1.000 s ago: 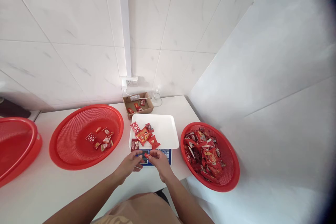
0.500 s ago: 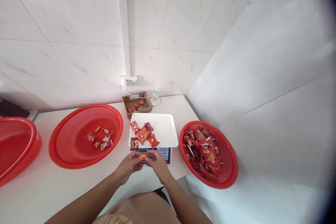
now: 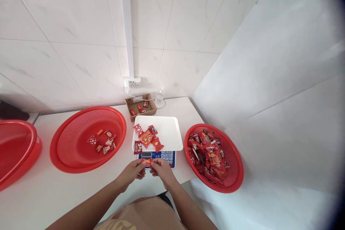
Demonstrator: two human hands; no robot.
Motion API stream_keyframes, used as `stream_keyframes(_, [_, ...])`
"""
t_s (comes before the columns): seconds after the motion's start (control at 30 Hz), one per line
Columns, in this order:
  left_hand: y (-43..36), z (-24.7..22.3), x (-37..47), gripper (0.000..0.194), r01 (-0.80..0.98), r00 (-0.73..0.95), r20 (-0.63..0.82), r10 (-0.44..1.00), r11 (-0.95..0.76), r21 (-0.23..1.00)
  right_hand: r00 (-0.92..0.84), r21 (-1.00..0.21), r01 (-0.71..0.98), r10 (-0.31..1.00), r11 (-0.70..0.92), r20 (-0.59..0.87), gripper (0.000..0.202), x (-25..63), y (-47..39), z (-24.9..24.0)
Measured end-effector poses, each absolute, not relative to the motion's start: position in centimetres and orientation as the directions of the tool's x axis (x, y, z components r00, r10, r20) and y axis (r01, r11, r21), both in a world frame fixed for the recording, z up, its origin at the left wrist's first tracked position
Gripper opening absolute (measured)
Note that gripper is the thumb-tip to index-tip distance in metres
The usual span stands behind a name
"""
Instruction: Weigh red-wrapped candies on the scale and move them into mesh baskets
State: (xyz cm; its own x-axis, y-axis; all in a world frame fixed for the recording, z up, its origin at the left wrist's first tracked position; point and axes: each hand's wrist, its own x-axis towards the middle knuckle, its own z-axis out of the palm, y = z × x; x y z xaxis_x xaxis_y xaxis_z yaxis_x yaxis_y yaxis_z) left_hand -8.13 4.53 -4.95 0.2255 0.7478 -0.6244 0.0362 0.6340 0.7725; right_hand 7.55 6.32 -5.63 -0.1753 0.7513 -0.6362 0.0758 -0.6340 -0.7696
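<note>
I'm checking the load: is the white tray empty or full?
The white tray is partly filled: red packets lie mostly at left; white surface shows at right.

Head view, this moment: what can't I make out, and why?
Head view:
Ends of the held packet: partly covered by left hand and right hand.
Reading on the scale display: too small.
Left part of the leftmost basket: cut off by the picture's edge.
Bottom of the right basket: buried under packets.
</note>
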Motion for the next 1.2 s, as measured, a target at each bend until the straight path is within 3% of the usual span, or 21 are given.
stream_keyframes(0.27, [4.2,-5.4,-8.4,0.044,-0.027,0.257,-0.602,0.756,0.628,0.778,-0.235,-0.762,0.155,0.726,-0.628,-0.646,0.037,7.6,6.1,-5.6])
stream_keyframes(0.5, [4.1,-5.3,-8.4,0.038,-0.317,0.364,-0.654,0.664,0.748,0.583,-0.302,-0.738,-0.027,0.709,-0.675,-0.637,0.047,7.6,5.9,-5.8])
stream_keyframes(0.63, [4.1,-5.4,-8.4,0.038,-0.380,0.376,-0.661,0.649,0.759,0.529,-0.309,-0.745,-0.047,0.719,-0.665,-0.623,0.047,7.5,6.0,-5.4])
stream_keyframes(0.9, [3.9,-5.7,-8.5,0.041,-0.264,0.297,-0.638,0.710,0.703,0.660,-0.282,-0.743,0.072,0.701,-0.666,-0.655,0.046,7.6,6.0,-5.4])
stream_keyframes(1.2, [3.8,-4.7,-8.3,0.044,-0.088,0.243,-0.670,0.701,0.704,0.705,-0.248,-0.756,0.187,0.714,-0.627,-0.654,0.026,7.5,5.8,-5.6])
